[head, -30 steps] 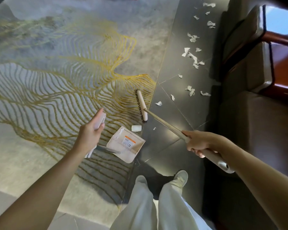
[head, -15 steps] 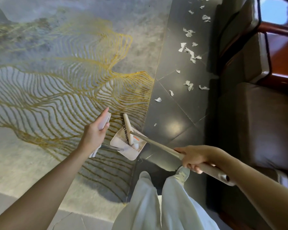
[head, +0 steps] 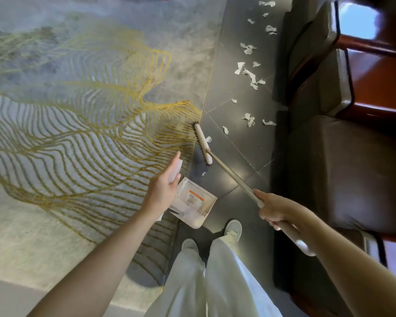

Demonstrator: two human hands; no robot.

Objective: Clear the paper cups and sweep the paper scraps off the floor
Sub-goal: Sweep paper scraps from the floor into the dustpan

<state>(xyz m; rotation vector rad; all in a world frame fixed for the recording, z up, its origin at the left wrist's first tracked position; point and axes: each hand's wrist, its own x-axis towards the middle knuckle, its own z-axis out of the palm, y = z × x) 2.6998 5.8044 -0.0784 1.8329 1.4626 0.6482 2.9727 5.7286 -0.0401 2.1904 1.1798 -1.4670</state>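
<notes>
Observed from my remote station:

1. Hands. My left hand (head: 162, 191) grips the upright handle of the white plastic dustpan (head: 196, 203), forefinger laid along the handle. My right hand (head: 276, 210) is curled round the shaft of the long-handled white broom (head: 233, 177).

2. Tools. The dustpan sits at the edge of the grey rug with gold lines (head: 78, 110), just ahead of my feet. The dark-bristled broom head (head: 202, 144) rests beyond it on the rug's border, its long axis running along that border and away from me.

3. Task items. The torn white paper scraps (head: 249, 73) are strewn along the dark tiled floor (head: 233, 53), between the rug and the dark upholstered seats (head: 329, 168). They lie ahead and to the right of the broom head. One scrap (head: 208, 139) lies just beside the head's right side; the main clusters are well apart from it. I can make out no paper cup with certainty.

4. Assessment. The right hand is on the scraps' side. In my judgement, the next stroke calls for reaching the head forward and right past the scraps, then drawing them back and left toward the dustpan.
</notes>
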